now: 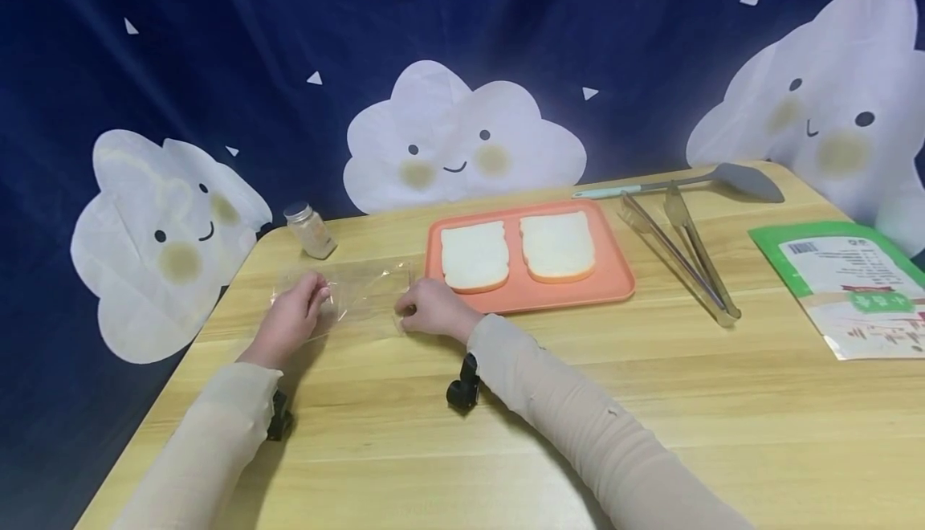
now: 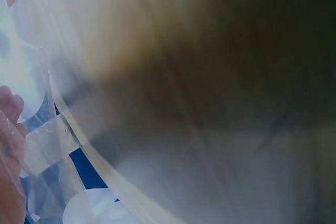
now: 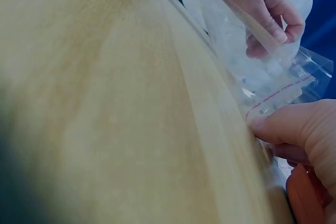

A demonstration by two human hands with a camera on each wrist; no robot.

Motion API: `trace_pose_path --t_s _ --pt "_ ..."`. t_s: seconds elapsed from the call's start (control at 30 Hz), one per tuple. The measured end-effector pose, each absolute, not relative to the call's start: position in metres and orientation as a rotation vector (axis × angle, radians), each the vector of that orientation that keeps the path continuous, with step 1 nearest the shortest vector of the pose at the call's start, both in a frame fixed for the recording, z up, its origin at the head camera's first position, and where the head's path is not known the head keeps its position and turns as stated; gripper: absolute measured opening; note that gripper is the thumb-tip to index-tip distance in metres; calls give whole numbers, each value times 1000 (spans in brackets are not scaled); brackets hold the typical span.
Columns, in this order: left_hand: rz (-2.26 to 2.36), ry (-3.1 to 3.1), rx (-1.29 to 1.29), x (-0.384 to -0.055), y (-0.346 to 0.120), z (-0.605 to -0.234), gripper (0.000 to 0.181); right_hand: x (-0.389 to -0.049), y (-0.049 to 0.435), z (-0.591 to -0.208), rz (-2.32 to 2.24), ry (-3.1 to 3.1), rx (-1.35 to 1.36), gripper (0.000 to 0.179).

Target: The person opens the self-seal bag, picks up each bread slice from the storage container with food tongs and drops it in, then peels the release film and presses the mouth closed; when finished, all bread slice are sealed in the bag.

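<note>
A clear plastic bag (image 1: 368, 293) is stretched between both hands, low over the left part of the table. My left hand (image 1: 289, 313) grips its left side, thumb and fingers pinched together. At its right edge, the bag is pinched between thumb and fingers of my right hand (image 1: 439, 310). The right wrist view shows the bag's flap with a red-dashed strip (image 3: 278, 96) close to the right thumb. Just beyond the right hand lies an orange tray (image 1: 535, 302) with two bread slices (image 1: 474, 255) side by side. Blur covers most of the left wrist view.
A small jar with a grey lid (image 1: 311, 230) stands at the back left. Metal tongs (image 1: 682, 261) lie right of the tray, and a spatula with a mint handle (image 1: 679, 185) lies behind. A green and white packet (image 1: 853, 289) is at the far right.
</note>
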State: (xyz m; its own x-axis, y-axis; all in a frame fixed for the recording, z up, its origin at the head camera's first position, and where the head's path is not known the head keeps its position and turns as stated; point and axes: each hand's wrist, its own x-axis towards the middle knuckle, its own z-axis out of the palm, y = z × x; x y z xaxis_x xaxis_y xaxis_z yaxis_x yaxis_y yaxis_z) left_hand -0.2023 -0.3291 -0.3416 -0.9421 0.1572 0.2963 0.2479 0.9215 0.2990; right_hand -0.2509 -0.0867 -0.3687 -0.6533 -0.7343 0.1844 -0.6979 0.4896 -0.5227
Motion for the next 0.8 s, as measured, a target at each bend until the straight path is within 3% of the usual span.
trace_pose_path --t_s 0.1,0.2,0.33,0.47,0.6,0.8 --pt "-494 -2805 -307 -201 -330 -341 6 -251 -87 -370 -902 2652 -1288 4" --pt "-498 -2785 -320 -201 -332 -341 5 -252 -87 -370 -917 2642 -1311 22" --pt "-510 -2766 -325 -199 -337 -342 6 -252 -88 -371 -922 2638 -1323 27" --pt "-552 -2792 -314 -196 -345 -343 6 -252 -89 -372 -889 2651 -1316 21" --pt "-578 -2821 -331 -196 -349 -343 12 -251 -89 -373 -878 2666 -1274 3" --pt "-683 -2905 -300 -193 -354 -341 25 -251 -88 -371 -866 2672 -1246 18"
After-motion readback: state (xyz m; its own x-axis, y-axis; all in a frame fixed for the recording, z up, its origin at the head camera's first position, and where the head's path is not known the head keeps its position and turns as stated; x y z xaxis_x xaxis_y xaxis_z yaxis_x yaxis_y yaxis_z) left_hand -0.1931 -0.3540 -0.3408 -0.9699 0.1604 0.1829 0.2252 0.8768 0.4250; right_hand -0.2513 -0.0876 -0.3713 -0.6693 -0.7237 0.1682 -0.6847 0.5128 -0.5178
